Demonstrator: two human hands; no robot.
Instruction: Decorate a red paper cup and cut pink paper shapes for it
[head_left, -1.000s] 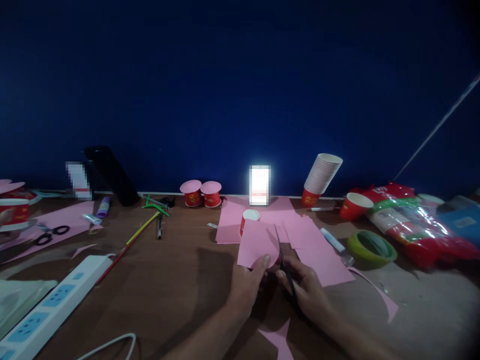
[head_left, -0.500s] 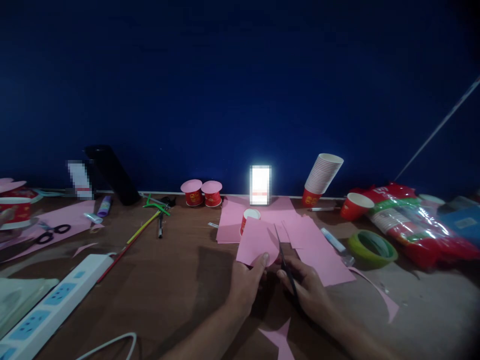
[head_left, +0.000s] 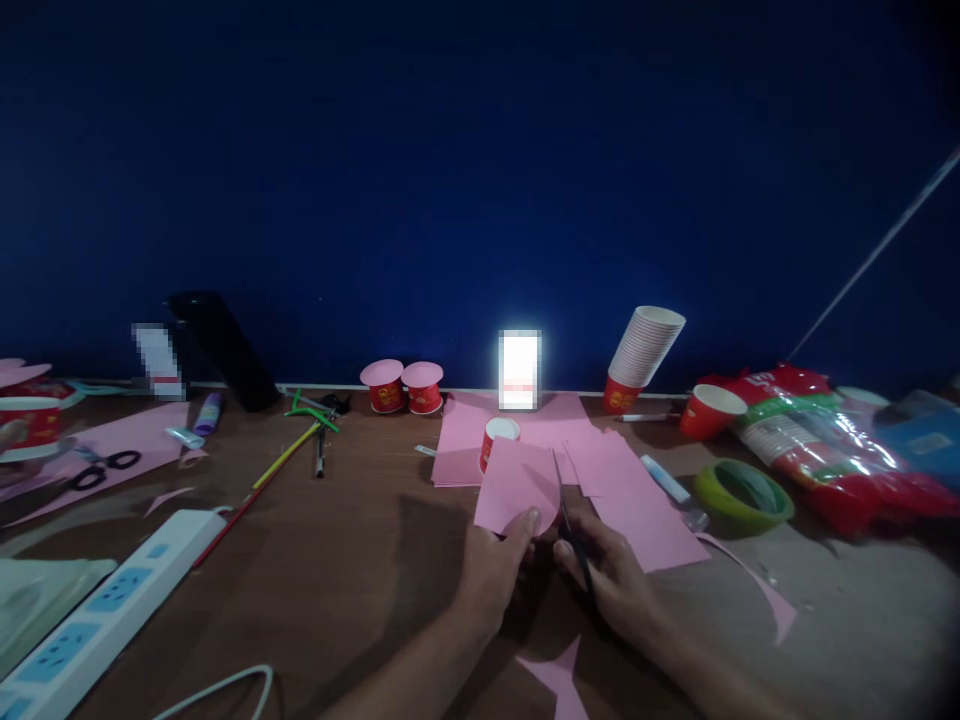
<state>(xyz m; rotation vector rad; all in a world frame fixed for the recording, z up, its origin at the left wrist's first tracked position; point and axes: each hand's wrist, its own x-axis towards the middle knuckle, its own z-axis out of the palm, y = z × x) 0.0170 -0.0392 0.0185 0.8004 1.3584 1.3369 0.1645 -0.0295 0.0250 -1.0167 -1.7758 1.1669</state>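
My left hand (head_left: 491, 565) pinches the near edge of a pink paper piece (head_left: 514, 485), thumb on top, holding it a little above the table. My right hand (head_left: 615, 580) is closed round the handles of dark scissors (head_left: 570, 520), whose blades point away from me along the right edge of that piece. A small red paper cup (head_left: 496, 437) stands just behind the paper. More pink sheets (head_left: 622, 490) lie under and to the right of it. A pink offcut (head_left: 559, 680) lies between my forearms.
Two red cups with pink lids (head_left: 403, 386), a glowing phone (head_left: 519, 368) and a tilted cup stack (head_left: 641, 355) line the blue wall. A green tape ring (head_left: 742, 495) and plastic bags (head_left: 817, 440) sit right; a power strip (head_left: 97, 610) and another pair of scissors (head_left: 94, 470) sit left.
The scissor blades have closed a little along the paper's right edge and the pink piece has turned slightly; both hands stay in nearly the same place.
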